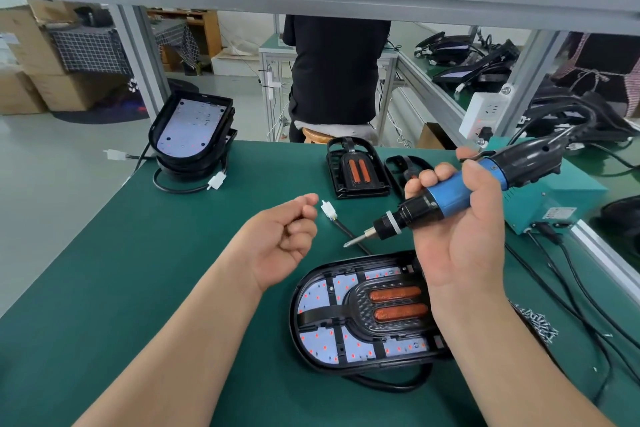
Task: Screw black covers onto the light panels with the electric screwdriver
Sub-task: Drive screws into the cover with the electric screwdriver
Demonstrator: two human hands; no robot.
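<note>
A light panel (322, 295) with a black cover (374, 305) laid on it lies on the green table in front of me. My right hand (460, 236) grips the blue and black electric screwdriver (446, 196) above the panel's far right end, its bit pointing down to the left. My left hand (280, 239) hovers palm up left of the bit, fingers loosely curled with thumb and forefinger close together; whether a screw sits between them I cannot tell. A white connector (329, 211) on the panel's black cable lies between the hands.
A stack of light panels (192, 130) stands at the table's far left. Spare black covers (356, 170) lie at the far middle. A teal power box (554, 198), cables and a pile of screws (536, 321) sit on the right. A person sits beyond the table.
</note>
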